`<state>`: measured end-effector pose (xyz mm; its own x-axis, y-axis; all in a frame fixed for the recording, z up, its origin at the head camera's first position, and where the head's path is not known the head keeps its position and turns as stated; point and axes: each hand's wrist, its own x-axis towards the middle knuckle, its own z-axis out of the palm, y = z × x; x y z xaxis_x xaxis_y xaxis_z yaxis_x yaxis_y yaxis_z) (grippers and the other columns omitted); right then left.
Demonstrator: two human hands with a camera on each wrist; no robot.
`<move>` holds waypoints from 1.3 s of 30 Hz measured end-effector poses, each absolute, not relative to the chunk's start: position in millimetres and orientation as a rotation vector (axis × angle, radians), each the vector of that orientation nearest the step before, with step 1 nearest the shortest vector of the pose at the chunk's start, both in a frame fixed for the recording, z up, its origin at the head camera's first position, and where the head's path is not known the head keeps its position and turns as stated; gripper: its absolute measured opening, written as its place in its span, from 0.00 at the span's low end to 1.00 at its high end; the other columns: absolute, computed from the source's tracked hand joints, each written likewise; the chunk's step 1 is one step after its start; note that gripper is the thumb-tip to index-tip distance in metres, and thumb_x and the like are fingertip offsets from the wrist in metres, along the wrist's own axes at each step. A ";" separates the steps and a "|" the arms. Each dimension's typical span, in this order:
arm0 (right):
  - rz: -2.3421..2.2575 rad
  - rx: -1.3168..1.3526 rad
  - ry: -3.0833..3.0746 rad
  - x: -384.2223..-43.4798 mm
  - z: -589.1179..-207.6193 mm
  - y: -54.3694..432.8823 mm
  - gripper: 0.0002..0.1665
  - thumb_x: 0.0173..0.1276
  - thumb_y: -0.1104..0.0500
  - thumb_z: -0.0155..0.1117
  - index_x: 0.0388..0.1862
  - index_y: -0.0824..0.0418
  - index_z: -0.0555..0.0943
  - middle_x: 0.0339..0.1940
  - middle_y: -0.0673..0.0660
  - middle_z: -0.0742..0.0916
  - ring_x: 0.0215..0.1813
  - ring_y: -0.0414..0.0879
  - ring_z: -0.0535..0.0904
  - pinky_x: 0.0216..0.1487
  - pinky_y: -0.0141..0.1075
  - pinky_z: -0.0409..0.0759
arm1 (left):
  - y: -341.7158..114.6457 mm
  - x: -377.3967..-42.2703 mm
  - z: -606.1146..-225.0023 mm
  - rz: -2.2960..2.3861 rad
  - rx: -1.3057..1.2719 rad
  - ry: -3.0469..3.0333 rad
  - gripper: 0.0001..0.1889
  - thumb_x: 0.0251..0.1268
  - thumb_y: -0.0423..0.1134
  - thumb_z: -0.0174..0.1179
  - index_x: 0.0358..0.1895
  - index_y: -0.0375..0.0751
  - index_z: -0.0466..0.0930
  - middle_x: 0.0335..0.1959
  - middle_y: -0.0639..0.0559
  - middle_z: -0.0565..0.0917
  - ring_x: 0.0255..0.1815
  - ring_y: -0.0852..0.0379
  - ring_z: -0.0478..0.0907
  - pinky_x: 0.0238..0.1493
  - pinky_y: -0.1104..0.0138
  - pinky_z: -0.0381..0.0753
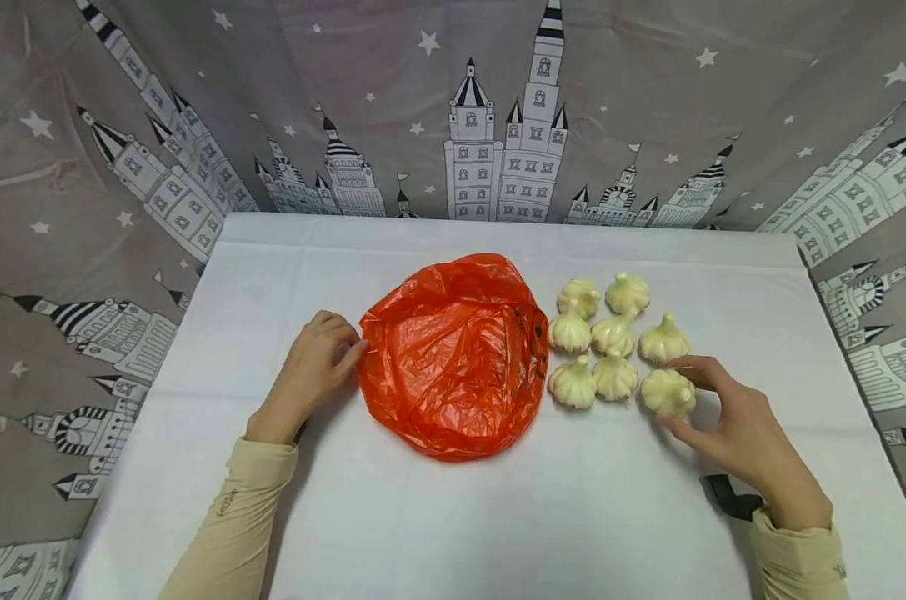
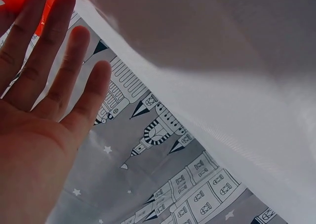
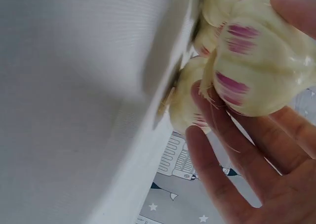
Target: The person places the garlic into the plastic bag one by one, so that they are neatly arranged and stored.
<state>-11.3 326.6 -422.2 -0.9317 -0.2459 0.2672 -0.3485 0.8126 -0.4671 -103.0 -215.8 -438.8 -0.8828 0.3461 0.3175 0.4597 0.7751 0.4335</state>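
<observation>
A red plastic bag [image 1: 453,358] lies on the table with its mouth spread wide and its rim rolled outward. My left hand [image 1: 313,367] is at the bag's left rim, thumb and forefinger pinching its edge; in the left wrist view the other fingers [image 2: 69,66] stretch out. My right hand [image 1: 745,425] grips a garlic bulb [image 1: 668,392] between thumb and fingers, at the near right of the group. Close up in the right wrist view, this garlic bulb [image 3: 261,61] is pale with purple streaks and short root hairs.
Several more garlic bulbs [image 1: 613,333] sit close together right of the bag, some touching. A white cloth covers the table [image 1: 498,525]. Grey curtains [image 1: 392,100] with printed castles and stars surround it at the back and sides.
</observation>
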 end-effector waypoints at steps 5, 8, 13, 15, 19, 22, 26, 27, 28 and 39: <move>0.785 0.449 -2.764 -12.7 -419.6 325.5 0.46 0.44 0.61 0.89 0.65 0.54 0.80 0.50 0.55 0.92 0.51 0.47 0.86 0.56 0.20 0.69 | -216.7 -103.2 -439.4 -0.738 -0.642 -2.752 0.09 0.66 0.29 0.68 0.26 0.33 0.82 0.31 0.41 0.85 0.46 0.39 0.78 0.53 0.48 0.79; 0.773 0.440 -2.756 -12.5 -418.8 325.5 0.45 0.43 0.60 0.90 0.64 0.54 0.81 0.49 0.54 0.92 0.50 0.46 0.86 0.54 0.20 0.70 | -216.2 -103.5 -440.5 -0.735 -0.644 -2.766 0.09 0.67 0.30 0.68 0.28 0.33 0.83 0.31 0.41 0.85 0.46 0.39 0.78 0.53 0.48 0.78; 0.803 0.420 -2.703 -14.7 -416.7 325.6 0.44 0.43 0.62 0.89 0.63 0.55 0.82 0.49 0.54 0.92 0.53 0.24 0.80 0.55 0.17 0.69 | -215.7 -103.7 -439.7 -0.729 -0.648 -2.776 0.08 0.68 0.30 0.68 0.28 0.34 0.84 0.31 0.42 0.85 0.46 0.40 0.78 0.53 0.48 0.79; 0.819 0.409 -2.682 -15.8 -414.9 325.1 0.44 0.42 0.63 0.89 0.62 0.56 0.83 0.48 0.55 0.92 0.53 0.18 0.76 0.55 0.16 0.68 | -215.9 -103.5 -439.3 -0.722 -0.647 -2.776 0.09 0.68 0.30 0.68 0.28 0.34 0.83 0.31 0.42 0.85 0.46 0.40 0.78 0.53 0.48 0.79; 0.835 0.395 -2.659 -17.2 -409.6 323.2 0.43 0.42 0.63 0.89 0.61 0.56 0.84 0.48 0.57 0.92 0.53 0.13 0.73 0.55 0.15 0.67 | -215.9 -102.8 -439.2 -0.711 -0.651 -2.777 0.09 0.67 0.31 0.69 0.28 0.33 0.83 0.31 0.41 0.85 0.46 0.40 0.78 0.54 0.48 0.79; 0.836 0.399 -2.650 -19.1 -403.3 319.3 0.42 0.42 0.63 0.88 0.61 0.56 0.84 0.47 0.57 0.92 0.52 0.12 0.73 0.55 0.15 0.68 | -215.4 -102.0 -439.8 -0.706 -0.660 -2.778 0.09 0.67 0.31 0.69 0.28 0.33 0.83 0.31 0.41 0.85 0.46 0.39 0.78 0.54 0.47 0.79; 0.805 0.434 -2.647 -25.3 -392.2 308.1 0.41 0.43 0.62 0.89 0.61 0.55 0.84 0.46 0.55 0.93 0.48 0.27 0.83 0.52 0.20 0.72 | -215.5 -99.8 -441.1 -0.695 -0.661 -2.782 0.10 0.67 0.32 0.68 0.27 0.34 0.82 0.31 0.41 0.86 0.46 0.39 0.78 0.54 0.48 0.79; 0.803 0.442 -2.646 -27.6 -389.5 304.7 0.41 0.44 0.61 0.89 0.61 0.55 0.84 0.46 0.54 0.93 0.47 0.32 0.85 0.52 0.22 0.73 | -215.9 -99.1 -441.5 -0.692 -0.659 -2.782 0.10 0.67 0.32 0.68 0.27 0.34 0.82 0.31 0.41 0.86 0.46 0.40 0.78 0.54 0.48 0.79; 0.799 0.450 -2.644 -30.1 -387.0 301.3 0.41 0.45 0.61 0.89 0.61 0.54 0.84 0.46 0.53 0.93 0.46 0.37 0.87 0.51 0.24 0.74 | -216.3 -98.5 -441.9 -0.690 -0.654 -2.782 0.10 0.67 0.32 0.68 0.27 0.34 0.82 0.31 0.41 0.85 0.46 0.40 0.78 0.54 0.48 0.79; 0.870 0.453 -2.630 -46.2 -378.8 276.2 0.36 0.51 0.60 0.87 0.61 0.54 0.84 0.50 0.51 0.92 0.47 0.40 0.88 0.50 0.26 0.77 | -217.4 -98.9 -441.2 -0.710 -0.672 -2.752 0.09 0.68 0.32 0.68 0.28 0.34 0.83 0.31 0.41 0.85 0.46 0.40 0.78 0.54 0.48 0.79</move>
<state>-46.2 276.2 -378.8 -0.8940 -0.1920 0.4049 -0.3956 0.7626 -0.5118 -98.9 -217.4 -441.2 -0.8711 0.3747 0.3175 0.4815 0.7788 0.4020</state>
